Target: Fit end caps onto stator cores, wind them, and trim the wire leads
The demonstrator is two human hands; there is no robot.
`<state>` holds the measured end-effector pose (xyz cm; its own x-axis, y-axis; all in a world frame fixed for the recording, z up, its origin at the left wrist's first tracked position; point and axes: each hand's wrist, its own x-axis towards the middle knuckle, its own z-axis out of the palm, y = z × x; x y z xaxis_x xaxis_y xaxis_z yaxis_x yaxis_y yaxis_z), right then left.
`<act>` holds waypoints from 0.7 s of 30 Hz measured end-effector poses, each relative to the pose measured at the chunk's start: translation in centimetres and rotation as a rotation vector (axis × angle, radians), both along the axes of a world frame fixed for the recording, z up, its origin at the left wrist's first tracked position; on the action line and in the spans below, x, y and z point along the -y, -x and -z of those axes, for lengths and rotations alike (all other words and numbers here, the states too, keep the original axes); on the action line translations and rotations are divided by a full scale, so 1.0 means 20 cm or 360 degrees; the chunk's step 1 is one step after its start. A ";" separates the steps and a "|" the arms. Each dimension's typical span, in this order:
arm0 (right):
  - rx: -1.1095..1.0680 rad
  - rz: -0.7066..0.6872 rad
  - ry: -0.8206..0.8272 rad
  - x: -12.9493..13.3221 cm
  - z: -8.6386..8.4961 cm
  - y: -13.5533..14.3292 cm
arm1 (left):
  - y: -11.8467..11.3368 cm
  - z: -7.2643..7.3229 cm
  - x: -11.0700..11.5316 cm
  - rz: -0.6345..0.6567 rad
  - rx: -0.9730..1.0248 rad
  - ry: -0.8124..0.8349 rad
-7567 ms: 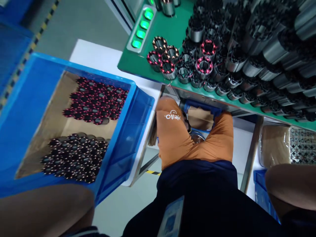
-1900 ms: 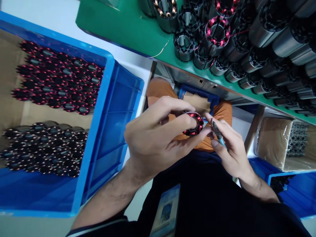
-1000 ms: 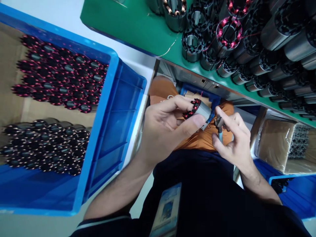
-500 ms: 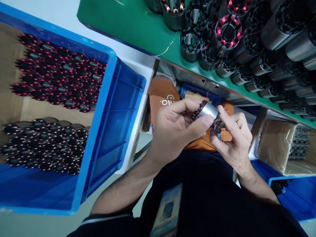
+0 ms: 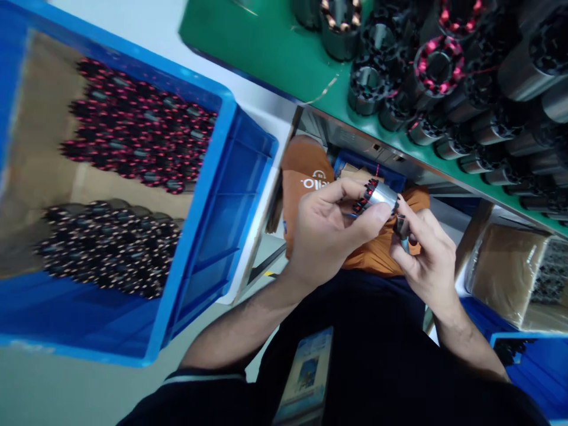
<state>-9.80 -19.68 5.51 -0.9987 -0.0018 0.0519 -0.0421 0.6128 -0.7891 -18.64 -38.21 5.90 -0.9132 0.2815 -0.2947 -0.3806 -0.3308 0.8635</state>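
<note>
My left hand (image 5: 326, 234) is closed on a motor stator (image 5: 385, 194), a silver metal cylinder with a black toothed end and red wire windings. Its thumb presses along the metal side while the fingers curl behind the wound end. At the stator's other end, my right hand (image 5: 428, 251) grips a small dark nipper-like tool (image 5: 402, 228) with a teal part. The right index fingertip touches or nearly touches the stator's rim. Fingers partly cover the tool, so its jaws do not show clearly.
To the left, a blue crate (image 5: 228, 112) holds red-wound stators (image 5: 146, 127) and copper-wound stators (image 5: 110, 248). Many stators crowd the green bench top (image 5: 252, 47) ahead. A plastic-wrapped carton (image 5: 506, 272) and another blue crate (image 5: 532, 370) stand right. A phone (image 5: 306, 376) hangs at my chest.
My view has swung, so the crate and bench appear further right. Both hands keep their hold on the stator and tool; the tool sits slightly lower against the stator's end.
</note>
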 end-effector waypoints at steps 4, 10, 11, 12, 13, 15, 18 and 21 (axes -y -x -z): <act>0.0143 -0.0040 -0.0039 -0.04 0.05 -0.03 | 0.00 0.09 0.12 -0.0145 0.0044 0.0122; 0.0317 0.0012 -0.0318 -0.13 0.21 -0.04 | 0.03 0.11 0.79 -0.0416 -0.0391 0.0935; 0.0355 -0.0023 -0.0354 -0.14 0.22 -0.04 | 0.04 0.09 0.91 -0.0439 -0.0542 0.1218; 0.0380 -0.0051 -0.0379 -0.15 0.24 -0.04 | 0.04 0.07 1.03 -0.0403 -0.0677 0.1510; 0.0404 -0.0077 -0.0396 -0.16 0.25 -0.04 | 0.04 0.06 1.13 -0.0268 -0.0759 0.1789; 0.0424 -0.0118 -0.0422 -0.17 0.27 -0.03 | 0.05 0.08 1.29 0.0139 -0.0805 0.2200; 0.0378 -0.0180 -0.0442 -0.17 0.28 -0.01 | 0.09 0.19 1.39 0.0628 -0.0725 0.2393; 0.0316 -0.0241 -0.0439 -0.15 0.28 0.00 | 0.15 0.34 1.39 0.0736 -0.0689 0.2452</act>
<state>-9.72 -16.64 -0.12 -0.9766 -0.1369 -0.1658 -0.0110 0.8022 -0.5970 -21.55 -66.01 -0.87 -0.9239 0.2389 -0.2990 0.1414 0.9391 0.3132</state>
